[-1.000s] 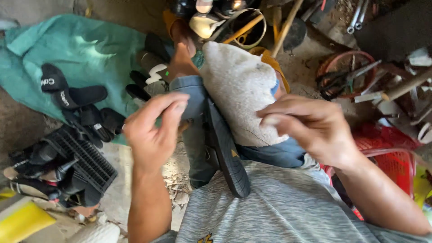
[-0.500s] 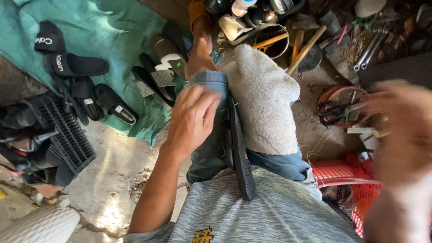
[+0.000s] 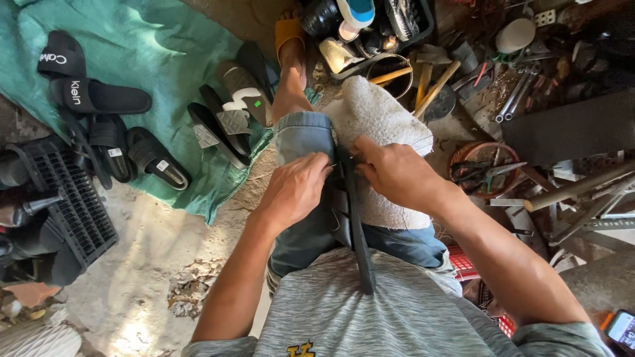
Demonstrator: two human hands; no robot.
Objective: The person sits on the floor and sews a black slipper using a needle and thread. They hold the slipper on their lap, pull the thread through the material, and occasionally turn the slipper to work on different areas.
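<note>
Back from the side, right hand [image 3: 397,173] joins left hand [image 3: 297,188], fingers of both grasping the black sandal [image 3: 352,218].

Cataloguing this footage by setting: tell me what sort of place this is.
Likely an informal shoe-repair spot: black sandals on a green cloth, hammers, and both hands on a black sandal between the knees.

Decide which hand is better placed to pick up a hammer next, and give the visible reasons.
Probably the right hand: the wooden-handled hammers lie on the ground just beyond it on that side. The left hand rests across the black sandal, by the denim knee, farther away.
</note>
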